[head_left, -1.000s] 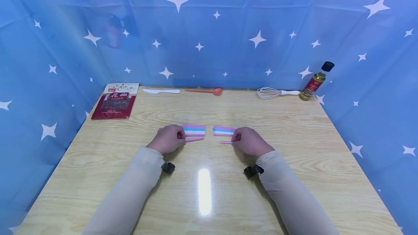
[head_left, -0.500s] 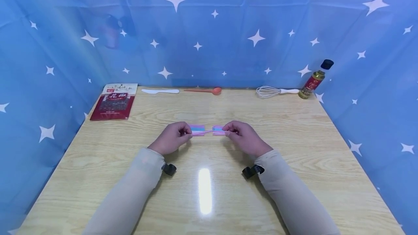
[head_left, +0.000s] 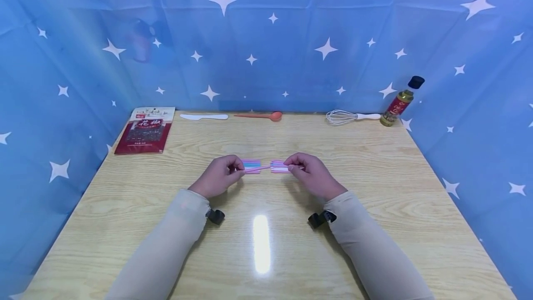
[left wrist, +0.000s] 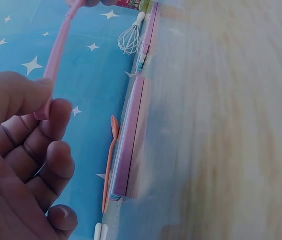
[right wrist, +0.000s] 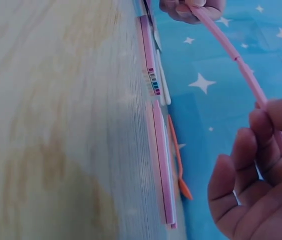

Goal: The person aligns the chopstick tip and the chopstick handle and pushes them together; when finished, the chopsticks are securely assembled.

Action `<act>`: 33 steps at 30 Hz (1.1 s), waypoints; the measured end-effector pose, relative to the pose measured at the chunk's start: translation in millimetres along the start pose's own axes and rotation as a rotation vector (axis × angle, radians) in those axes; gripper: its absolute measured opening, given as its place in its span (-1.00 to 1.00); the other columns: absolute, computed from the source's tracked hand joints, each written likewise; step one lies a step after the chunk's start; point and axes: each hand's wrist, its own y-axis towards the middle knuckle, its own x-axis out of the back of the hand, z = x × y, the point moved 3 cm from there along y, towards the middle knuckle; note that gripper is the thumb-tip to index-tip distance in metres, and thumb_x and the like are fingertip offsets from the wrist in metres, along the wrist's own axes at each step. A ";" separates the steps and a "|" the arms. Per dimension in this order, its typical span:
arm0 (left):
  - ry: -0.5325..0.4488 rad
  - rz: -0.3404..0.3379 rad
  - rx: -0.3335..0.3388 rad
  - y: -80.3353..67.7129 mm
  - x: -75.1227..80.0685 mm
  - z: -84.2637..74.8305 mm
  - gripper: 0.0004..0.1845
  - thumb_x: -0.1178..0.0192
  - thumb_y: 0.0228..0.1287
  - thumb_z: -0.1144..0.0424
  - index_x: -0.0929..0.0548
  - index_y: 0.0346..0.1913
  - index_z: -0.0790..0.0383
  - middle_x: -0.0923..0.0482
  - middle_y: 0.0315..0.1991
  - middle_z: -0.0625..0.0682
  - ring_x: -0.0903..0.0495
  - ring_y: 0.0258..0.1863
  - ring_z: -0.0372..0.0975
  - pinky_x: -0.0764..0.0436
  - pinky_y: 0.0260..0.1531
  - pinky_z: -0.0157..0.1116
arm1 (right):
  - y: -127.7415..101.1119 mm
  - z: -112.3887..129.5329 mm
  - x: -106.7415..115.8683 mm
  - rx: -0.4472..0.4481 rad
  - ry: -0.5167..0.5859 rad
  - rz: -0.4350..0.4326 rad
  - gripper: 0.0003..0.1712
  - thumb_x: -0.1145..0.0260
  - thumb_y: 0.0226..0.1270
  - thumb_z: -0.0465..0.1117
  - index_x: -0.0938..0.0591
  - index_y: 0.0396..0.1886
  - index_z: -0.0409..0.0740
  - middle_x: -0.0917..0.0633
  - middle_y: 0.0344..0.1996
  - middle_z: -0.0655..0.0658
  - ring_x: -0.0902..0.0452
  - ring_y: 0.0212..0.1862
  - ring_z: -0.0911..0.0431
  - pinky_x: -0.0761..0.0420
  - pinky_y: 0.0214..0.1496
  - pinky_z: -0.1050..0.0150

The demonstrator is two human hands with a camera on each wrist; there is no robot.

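1. My left hand [head_left: 218, 176] pinches one end of a pink strip [head_left: 263, 168], fingers curled.
2. My right hand [head_left: 310, 175] pinches its other end.
3. The strip hangs just above the table [head_left: 374, 189], between two stacks of coloured strips [head_left: 251, 165].

Pink stick [head_left: 261, 168]; white-starred blue backdrop [head_left: 266, 36]

Left hand [head_left: 217, 177] and right hand [head_left: 313, 175] facing, fingers curled in pinches, sleeved forearms converging
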 end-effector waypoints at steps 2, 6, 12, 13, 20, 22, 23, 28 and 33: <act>-0.007 -0.003 -0.004 0.1 0.0 -0.7 -0.95 -0.30 0.50 0.30 -0.64 -0.18 0.16 -0.56 -0.28 -0.01 -0.46 -0.29 -0.18 -0.46 -0.33 -0.33 | 0.7 -0.8 -0.2 -0.008 0.002 0.000 -0.81 -0.26 0.59 -0.32 -0.70 0.03 -0.31 -0.73 -0.15 -0.29 -0.51 -0.29 0.11 -0.53 -0.27 0.34; -0.021 -0.014 -0.025 -0.2 -0.7 -1.5 -0.96 -0.28 0.51 0.28 -0.65 -0.17 0.16 -0.59 -0.24 -0.03 -0.49 -0.23 -0.18 -0.49 -0.25 -0.31 | 0.4 -1.4 -1.6 -0.028 0.010 0.008 -0.82 -0.30 0.56 -0.32 -0.70 0.04 -0.28 -0.74 -0.13 -0.22 -0.56 -0.23 0.12 -0.58 -0.21 0.34; -0.022 -0.064 -0.075 0.0 -0.7 -4.5 -0.97 -0.29 0.52 0.27 -0.66 -0.12 0.14 -0.61 -0.22 -0.04 -0.52 -0.19 -0.15 -0.49 -0.15 -0.20 | 0.5 -0.6 -2.9 -0.029 0.034 -0.005 -0.84 -0.32 0.54 -0.32 -0.69 0.00 -0.29 -0.73 -0.15 -0.18 -0.52 -0.28 0.11 -0.55 -0.25 0.34; -0.023 -0.074 -0.075 0.1 -0.5 -4.9 -0.97 -0.30 0.51 0.27 -0.67 -0.11 0.14 -0.61 -0.22 -0.04 -0.52 -0.19 -0.15 -0.49 -0.15 -0.20 | 0.6 -0.3 -3.0 -0.028 0.042 -0.011 -0.85 -0.32 0.54 -0.32 -0.69 -0.01 -0.30 -0.72 -0.17 -0.18 -0.51 -0.29 0.11 -0.53 -0.27 0.34; -0.051 -0.099 -0.029 -0.5 0.2 -4.3 -0.93 -0.33 0.47 0.28 -0.71 -0.07 0.16 -0.59 -0.26 -0.02 -0.49 -0.26 -0.12 -0.46 -0.28 -0.25 | 0.2 1.3 -2.9 -0.011 0.079 -0.038 -0.84 -0.31 0.54 -0.33 -0.66 -0.04 -0.37 -0.66 -0.24 -0.13 -0.46 -0.33 0.10 -0.49 -0.31 0.34; -0.054 -0.099 -0.025 -0.5 0.2 -3.6 -0.94 -0.33 0.48 0.28 -0.72 -0.09 0.15 -0.60 -0.27 -0.02 -0.49 -0.27 -0.12 -0.46 -0.29 -0.27 | 0.3 1.1 -2.8 -0.005 0.084 -0.041 -0.83 -0.31 0.55 -0.33 -0.66 -0.04 -0.39 -0.65 -0.25 -0.12 -0.45 -0.34 0.10 -0.48 -0.32 0.34; -0.057 -0.100 -0.024 -0.6 0.2 -3.4 -0.95 -0.33 0.48 0.28 -0.72 -0.09 0.14 -0.61 -0.27 -0.02 -0.50 -0.27 -0.12 -0.47 -0.29 -0.27 | 0.5 0.9 -2.7 -0.004 0.088 -0.042 -0.82 -0.31 0.55 -0.32 -0.66 -0.03 -0.39 -0.65 -0.25 -0.11 -0.44 -0.35 0.10 -0.47 -0.32 0.34; -0.068 -0.105 -0.035 -0.4 0.4 -2.6 -0.96 -0.34 0.47 0.29 -0.72 -0.11 0.15 -0.61 -0.27 -0.02 -0.51 -0.24 -0.12 -0.48 -0.25 -0.25 | 0.7 0.0 -2.7 0.002 0.104 -0.048 -0.81 -0.31 0.54 -0.32 -0.66 -0.04 -0.40 -0.66 -0.25 -0.13 -0.46 -0.34 0.11 -0.49 -0.32 0.34; -0.080 -0.101 -0.034 -0.8 0.3 -3.1 -0.97 -0.33 0.48 0.28 -0.73 -0.12 0.14 -0.59 -0.28 -0.01 -0.48 -0.29 -0.11 -0.46 -0.30 -0.27 | 0.4 0.2 -2.6 0.004 0.120 -0.061 -0.81 -0.32 0.54 -0.31 -0.67 -0.04 -0.40 -0.68 -0.24 -0.15 -0.48 -0.32 0.10 -0.52 -0.30 0.33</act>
